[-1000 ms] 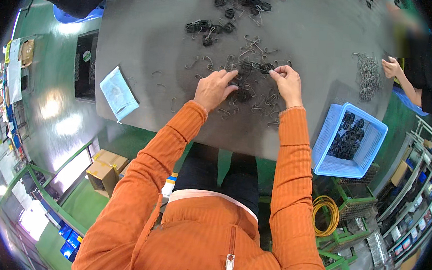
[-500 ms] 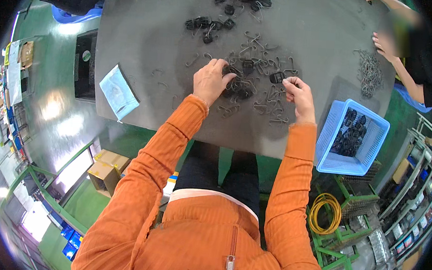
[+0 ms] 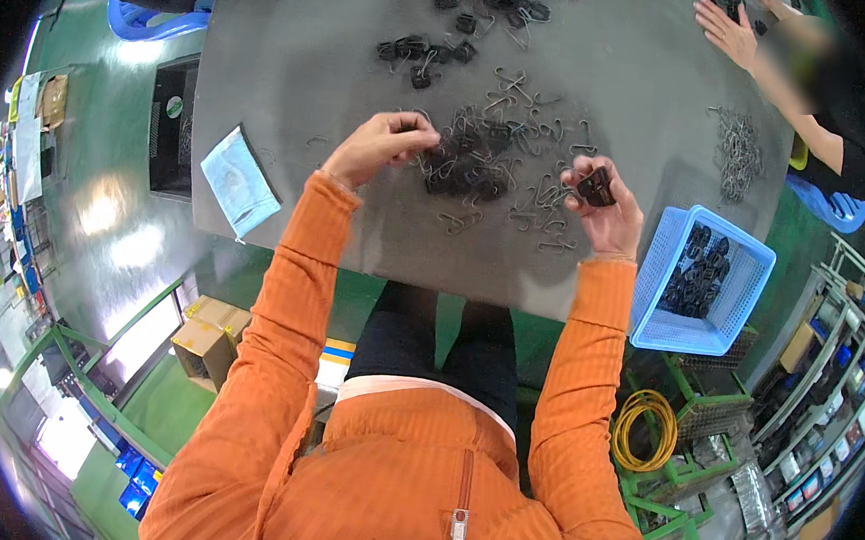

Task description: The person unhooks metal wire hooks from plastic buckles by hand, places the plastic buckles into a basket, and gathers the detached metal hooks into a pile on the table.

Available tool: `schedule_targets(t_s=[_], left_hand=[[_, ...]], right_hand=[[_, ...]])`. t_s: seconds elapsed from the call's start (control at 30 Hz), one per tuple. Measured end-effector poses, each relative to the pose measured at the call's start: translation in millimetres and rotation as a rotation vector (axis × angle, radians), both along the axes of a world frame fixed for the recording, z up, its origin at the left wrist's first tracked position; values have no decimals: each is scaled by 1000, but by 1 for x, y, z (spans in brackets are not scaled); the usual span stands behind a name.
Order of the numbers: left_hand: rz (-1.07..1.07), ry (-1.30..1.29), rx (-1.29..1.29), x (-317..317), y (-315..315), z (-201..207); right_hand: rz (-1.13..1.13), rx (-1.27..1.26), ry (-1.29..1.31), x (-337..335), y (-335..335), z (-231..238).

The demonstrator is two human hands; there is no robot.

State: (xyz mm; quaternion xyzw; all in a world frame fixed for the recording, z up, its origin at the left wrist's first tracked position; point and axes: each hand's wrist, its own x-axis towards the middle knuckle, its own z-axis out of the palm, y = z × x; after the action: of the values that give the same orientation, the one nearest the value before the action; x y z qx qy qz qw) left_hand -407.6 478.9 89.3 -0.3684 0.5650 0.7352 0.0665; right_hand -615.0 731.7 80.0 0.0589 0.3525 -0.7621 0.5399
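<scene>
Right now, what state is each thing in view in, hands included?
Left hand: curled; cannot tell if it grips anything.
Right hand: closed on a black clip.
Black clip: held.
Wire hooks: loose, scattered on the table.
Blue basket: open-topped, partly filled with black pieces.
Light-blue rectangular item: lying flat.
Yellow hose or cable: coiled.

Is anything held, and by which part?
The right hand holds a black, squarish plastic-looking buckle in its fingers; the gripped edge, and whether the left hand holds anything, can't be told.
</scene>
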Motion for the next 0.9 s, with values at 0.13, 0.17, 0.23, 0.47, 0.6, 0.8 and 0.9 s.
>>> schedule_targets(t_s=[0.13, 0.17, 0.23, 0.47, 0.6, 0.8, 0.9], left_hand=[[118, 353, 623, 10, 5, -1], [208, 323, 601, 9, 10, -4], [167, 156, 340, -4, 17, -17], [-64, -37, -946, -28, 54, -49], [-156, -144, -962, -27, 57, -40], [1, -300, -646, -26, 48, -15], [81, -133, -424, -31, 49, 0]], right_hand=[[300, 164, 152, -10, -46, -8], [388, 331, 438, -4, -58, -14], [509, 681, 1088, 12, -86, -28], [653, 998, 1510, 36, -100, -23], [565, 971, 1235, 29, -81, -13], [420, 1023, 1040, 9, -29, 2], [274, 832, 652, 1, -6, 15]])
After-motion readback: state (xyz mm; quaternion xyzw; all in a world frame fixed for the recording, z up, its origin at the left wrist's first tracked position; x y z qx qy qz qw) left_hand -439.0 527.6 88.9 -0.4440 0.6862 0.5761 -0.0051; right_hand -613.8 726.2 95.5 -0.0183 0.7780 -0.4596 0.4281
